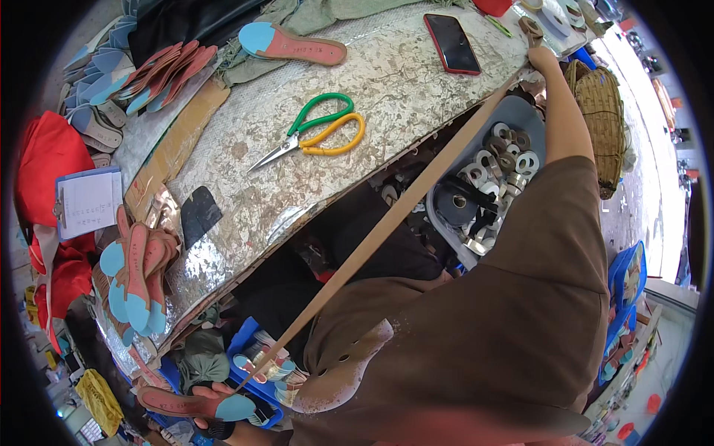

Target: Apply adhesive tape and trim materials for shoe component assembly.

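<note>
My left hand (216, 389), low at the left, is closed around a pink insole (171, 402) with a light blue end. From beside that hand a long brown tape strip (387, 224) runs taut up across my front to the far right. There my right hand (544, 61) is closed at the far end of the strip, against a small brown tape roll (531, 30) at the table's corner. Scissors (301, 143) with one green and one yellow handle lie spread on the worn table (245, 215).
Insole stacks (145, 267) sit on the table's left edge, with more (167, 70) behind. A phone (452, 44) and a single insole (294, 44) lie at the back. Below the right edge is a grey bin (448, 223) of tape rolls, near a wicker basket (601, 123). A clipboard (89, 203) lies left.
</note>
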`<control>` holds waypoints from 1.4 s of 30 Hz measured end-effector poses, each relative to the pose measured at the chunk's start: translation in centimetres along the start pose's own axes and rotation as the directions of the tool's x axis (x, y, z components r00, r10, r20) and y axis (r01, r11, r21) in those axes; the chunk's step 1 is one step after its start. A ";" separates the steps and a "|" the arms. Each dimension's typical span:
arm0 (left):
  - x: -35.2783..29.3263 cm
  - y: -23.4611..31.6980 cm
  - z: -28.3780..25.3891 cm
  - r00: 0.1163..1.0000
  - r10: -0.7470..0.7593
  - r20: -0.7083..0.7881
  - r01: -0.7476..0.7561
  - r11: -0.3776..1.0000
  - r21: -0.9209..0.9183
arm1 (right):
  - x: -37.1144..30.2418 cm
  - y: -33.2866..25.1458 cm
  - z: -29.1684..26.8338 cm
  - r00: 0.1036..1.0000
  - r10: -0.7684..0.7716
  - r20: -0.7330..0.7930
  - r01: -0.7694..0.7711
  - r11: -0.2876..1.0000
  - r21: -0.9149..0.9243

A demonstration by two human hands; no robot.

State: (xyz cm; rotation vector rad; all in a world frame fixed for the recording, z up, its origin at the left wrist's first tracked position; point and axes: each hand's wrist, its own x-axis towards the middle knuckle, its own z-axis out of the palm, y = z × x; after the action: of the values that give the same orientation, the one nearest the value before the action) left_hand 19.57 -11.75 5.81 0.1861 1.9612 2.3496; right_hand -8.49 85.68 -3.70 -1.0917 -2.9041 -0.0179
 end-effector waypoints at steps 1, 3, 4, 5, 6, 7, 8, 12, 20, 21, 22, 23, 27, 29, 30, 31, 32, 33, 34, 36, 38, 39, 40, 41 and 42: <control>0.0 0.4 0.0 1.000 -0.004 -0.007 0.004 1.000 0.003 | -0.6 0.4 0.6 1.000 -0.006 0.006 0.006 1.000 -0.001; 0.7 0.2 -0.9 0.997 0.007 0.078 -0.005 1.000 -0.030 | -2.2 4.5 1.0 0.990 0.032 -0.139 -0.033 0.999 -0.006; 1.3 -0.5 -2.3 0.995 0.008 0.098 -0.002 0.998 -0.056 | -3.8 8.0 1.0 0.994 -0.024 -0.102 0.010 0.991 -0.134; 2.1 -1.3 -3.8 0.988 0.011 0.156 0.002 0.996 -0.084 | -5.6 11.6 0.7 0.996 -0.066 -0.057 0.050 0.964 -0.260; 1.5 -0.4 -4.3 0.984 0.007 0.176 0.002 0.999 -0.054 | -7.9 11.0 3.2 0.991 -0.073 0.117 0.103 0.954 -0.282; 1.2 -0.3 -4.8 0.986 0.007 0.169 0.001 0.999 -0.047 | -10.8 11.9 4.4 0.960 -0.065 0.273 0.153 0.937 -0.315; 0.9 -0.5 -5.2 0.981 0.099 0.167 -0.080 0.990 -0.118 | -14.3 14.0 7.3 0.989 -0.002 0.147 0.027 0.986 -0.163; 2.9 -6.3 -10.0 0.941 0.171 0.291 -0.058 0.932 -0.358 | -32.3 30.4 9.6 0.985 -0.105 0.140 0.152 0.907 -0.392; 2.8 -1.9 -12.3 0.971 0.115 0.210 -0.068 0.974 -0.217 | -56.9 20.0 15.4 0.225 0.396 0.890 -0.700 0.701 -0.134; 2.8 -2.0 -13.0 0.973 0.170 0.156 -0.133 0.965 -0.226 | -56.1 19.6 14.8 0.275 0.379 0.884 -0.701 0.708 -0.086; 3.0 -2.1 -13.0 0.965 0.243 0.098 -0.209 0.939 -0.274 | -54.7 19.2 14.3 0.327 0.357 0.875 -0.692 0.721 -0.036; 3.1 -2.2 -13.7 0.966 0.248 0.076 -0.220 0.939 -0.265 | -52.7 18.9 13.7 0.441 0.362 0.821 -0.660 0.751 0.024; -0.1 -3.2 -18.7 0.992 0.098 0.076 -0.065 0.933 -0.355 | -42.5 12.2 9.1 0.730 0.208 0.651 -0.259 0.966 -0.018; -0.3 -3.3 -19.5 0.930 -0.150 0.337 0.242 0.937 -0.252 | -38.9 4.0 4.3 0.896 0.047 0.442 0.061 0.972 -0.227; -0.7 -3.4 -18.5 0.949 -0.208 0.238 0.264 0.936 -0.234 | -37.1 1.2 3.5 0.958 -0.113 0.262 0.191 0.936 -0.296; -1.9 -4.2 -17.9 0.959 -0.262 0.113 0.281 0.931 -0.232 | -36.3 -5.2 0.0 0.968 -0.169 0.183 0.190 0.976 -0.103; -2.5 -7.1 -20.0 0.948 -0.201 0.246 0.295 0.843 -0.449 | -36.1 -11.2 -2.9 0.943 -0.322 0.089 0.322 0.947 0.012; -0.9 -7.7 -19.2 0.934 -0.242 0.263 0.333 0.856 -0.395 | -35.0 -14.0 -4.3 0.854 -0.520 0.016 0.509 0.842 0.178; 0.9 -9.2 -16.3 0.960 -0.132 0.248 0.266 0.707 -0.655 | -36.1 -18.2 -5.9 0.791 -0.601 -0.114 0.598 0.722 0.349; 4.2 -10.0 -15.5 0.898 -0.121 0.424 0.316 0.847 -0.428 | -35.5 -23.9 -7.5 0.570 -0.794 -0.210 0.797 0.473 0.375; 6.0 -9.3 -9.9 0.919 -0.083 0.386 0.248 0.883 -0.399 | -34.9 -28.2 -7.0 0.348 -0.862 -0.367 0.937 0.334 0.103; 5.8 -5.4 -3.9 0.980 -0.159 0.122 0.194 0.908 -0.372 | -34.8 -29.9 -6.5 0.260 -0.888 -0.380 0.962 0.271 0.027; 5.4 -4.6 -2.8 0.984 -0.160 0.080 0.178 0.922 -0.343 | -34.3 -31.2 -6.0 0.238 -0.891 -0.386 0.970 0.237 0.051; 5.4 -4.4 -2.2 0.986 -0.158 0.051 0.166 0.934 -0.317 | -33.4 -32.0 -5.2 0.353 -0.908 -0.225 0.935 0.333 0.122; 5.6 -4.2 -1.7 0.987 -0.158 0.003 0.152 0.947 -0.283 | -32.6 -32.6 -4.6 0.450 -0.892 -0.049 0.884 0.437 0.169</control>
State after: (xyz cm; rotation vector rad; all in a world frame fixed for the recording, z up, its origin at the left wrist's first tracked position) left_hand 13.74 -11.87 1.60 -0.0098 1.5561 2.4965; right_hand -5.29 39.59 -0.38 0.6004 -3.0318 0.2251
